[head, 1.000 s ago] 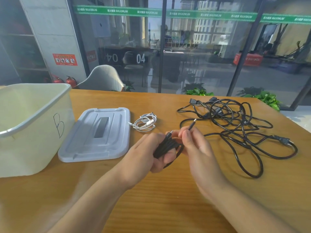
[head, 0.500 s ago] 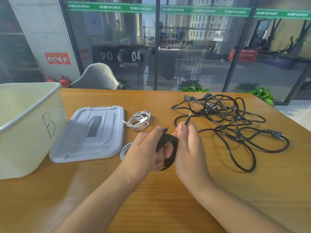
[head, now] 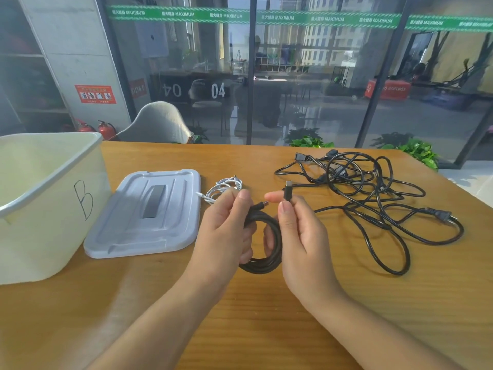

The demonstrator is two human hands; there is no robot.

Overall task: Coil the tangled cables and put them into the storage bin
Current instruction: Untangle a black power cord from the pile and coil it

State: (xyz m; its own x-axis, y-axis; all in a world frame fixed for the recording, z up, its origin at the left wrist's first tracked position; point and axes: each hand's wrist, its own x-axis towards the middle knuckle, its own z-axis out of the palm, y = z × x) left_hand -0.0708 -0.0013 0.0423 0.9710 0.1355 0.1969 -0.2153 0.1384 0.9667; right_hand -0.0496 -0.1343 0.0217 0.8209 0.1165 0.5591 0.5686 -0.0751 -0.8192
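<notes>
Bin (head: 50,206) was seen at far left on the table (head: 266,329), open-topped, marked "B" on its side wall. Nothing could be made out inside it. Lid (head: 149,217) was laid flat just right of the bin, on the table. White cable (head: 224,188) was bundled beyond the lid's far right corner, partly hidden behind the left hand.

Left hand (head: 226,231) was curled round the left side of the coil (head: 262,247), fingers passed through the loop; grip clamped on the coil. One plug end was seen sticking out above the left fingers. Versus 0.5 s ago: the coil, then bunched tight between both hands, was now opened into a clear round loop and held above the table in front of the person.

Right hand (head: 301,236) was pinched on the coil's other plug (head: 288,192), thumb and forefinger closed on it, plug held upright. Versus 0.5 s ago: the hands were pulled slightly apart, and the plug was raised clear of the left hand.

Tangle (head: 373,198) of black cables was left on the table at right, well apart from the bin, uncoiled, a mains plug at its right edge. No change in its layout was noted against the earlier frames.
</notes>
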